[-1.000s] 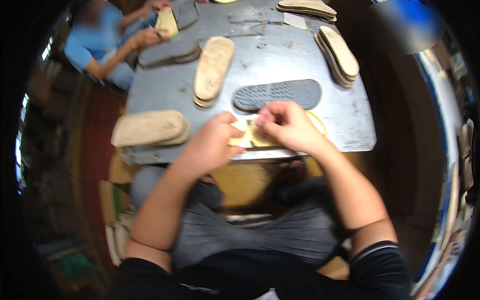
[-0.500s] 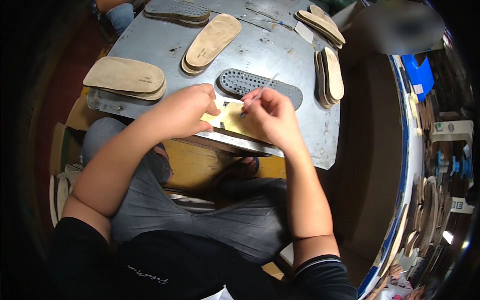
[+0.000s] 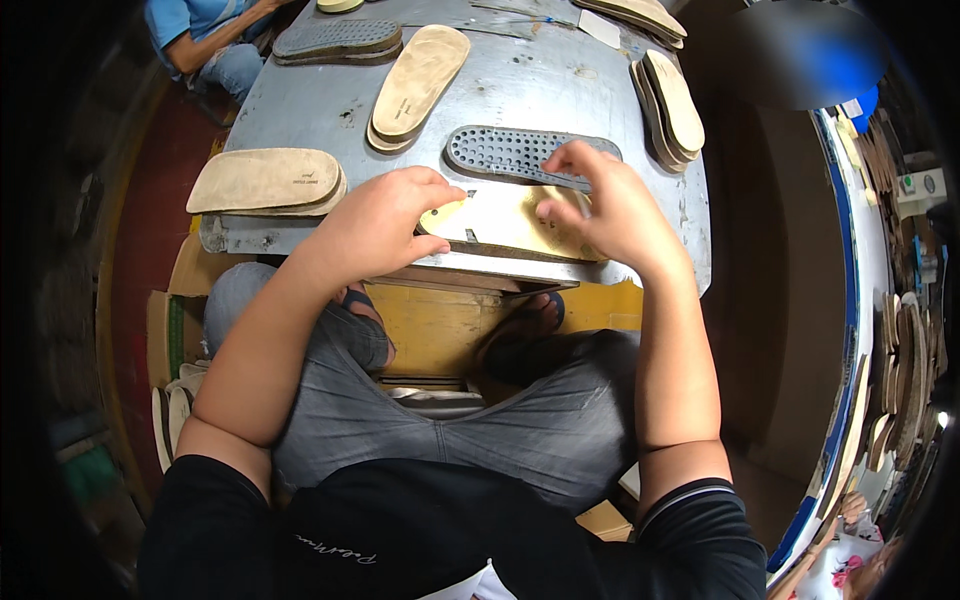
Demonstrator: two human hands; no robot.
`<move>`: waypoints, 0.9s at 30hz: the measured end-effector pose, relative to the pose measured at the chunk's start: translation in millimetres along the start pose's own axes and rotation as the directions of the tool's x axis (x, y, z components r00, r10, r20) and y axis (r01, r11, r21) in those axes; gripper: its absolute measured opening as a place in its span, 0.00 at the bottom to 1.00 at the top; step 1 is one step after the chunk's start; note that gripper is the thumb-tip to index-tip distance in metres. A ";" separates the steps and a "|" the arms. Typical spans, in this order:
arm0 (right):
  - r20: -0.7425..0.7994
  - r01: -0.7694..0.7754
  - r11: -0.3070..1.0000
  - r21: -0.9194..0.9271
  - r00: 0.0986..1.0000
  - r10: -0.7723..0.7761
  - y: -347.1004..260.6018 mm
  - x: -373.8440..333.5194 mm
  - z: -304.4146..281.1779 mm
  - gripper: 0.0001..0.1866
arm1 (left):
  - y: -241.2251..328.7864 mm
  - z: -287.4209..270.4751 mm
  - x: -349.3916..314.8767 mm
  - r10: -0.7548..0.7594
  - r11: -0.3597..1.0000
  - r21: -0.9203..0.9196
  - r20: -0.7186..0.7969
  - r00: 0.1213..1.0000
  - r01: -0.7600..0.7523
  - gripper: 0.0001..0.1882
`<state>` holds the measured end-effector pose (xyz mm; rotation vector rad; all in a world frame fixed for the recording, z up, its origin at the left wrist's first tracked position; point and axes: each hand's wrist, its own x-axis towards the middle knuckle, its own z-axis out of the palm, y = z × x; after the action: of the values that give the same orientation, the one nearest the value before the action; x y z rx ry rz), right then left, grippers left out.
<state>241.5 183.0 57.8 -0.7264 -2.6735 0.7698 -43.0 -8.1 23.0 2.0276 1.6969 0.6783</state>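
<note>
A pale yellow shoe sole (image 3: 506, 218) with small dark marks lies along the table's near edge. My left hand (image 3: 385, 225) grips its left end, the thumb at the near side and the fingers over the far side. Above its right part hovers my right hand (image 3: 625, 215), thumb and fingers apart, with nothing visible between them. Just beyond lies a grey sole (image 3: 500, 150) covered in round dimples, its right end partly hidden by my right fingers.
Stacked tan soles lie at the left (image 3: 265, 180), in the middle (image 3: 418, 85) and at the right (image 3: 672, 100) of the metal table (image 3: 300, 110). Grey dimpled soles (image 3: 335, 40) sit at the far left. A person in blue (image 3: 215, 45) sits beyond that corner.
The pen that my right hand held is no longer visible, and those fingers have spread apart. My left hand stays at the sole's left end. The view has shifted.
</note>
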 end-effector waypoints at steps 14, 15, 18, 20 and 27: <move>0.005 -0.135 0.987 -0.083 0.991 0.136 -14.9 -2.5 -26.8 0.44 | 5.7 7.3 -0.1 -0.002 1.000 0.016 -0.082 0.997 0.003 0.66; -0.075 -0.200 0.973 -0.118 0.978 0.192 -3.7 -7.3 -36.9 0.44 | 9.1 11.7 1.6 0.001 1.000 0.018 -0.104 0.995 0.001 0.66; -0.216 -0.475 0.839 -0.266 0.878 0.428 27.3 -21.3 -62.3 0.45 | 16.2 20.7 5.3 0.018 0.998 0.057 -0.077 0.997 -0.014 0.64; -0.205 -0.607 0.752 -0.257 0.795 0.571 44.8 -27.7 -65.5 0.44 | 18.8 29.3 8.0 0.095 0.978 0.191 -0.058 0.994 -0.082 0.62; -0.381 -0.622 0.702 -0.347 0.778 0.501 67.0 -10.8 -31.1 0.47 | 37.5 59.8 22.4 0.187 0.937 0.313 -0.070 0.980 -0.157 0.54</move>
<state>288.6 239.5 44.9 -1.7053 -2.3919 0.1050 25.7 7.3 -0.1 2.4175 1.7867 0.6096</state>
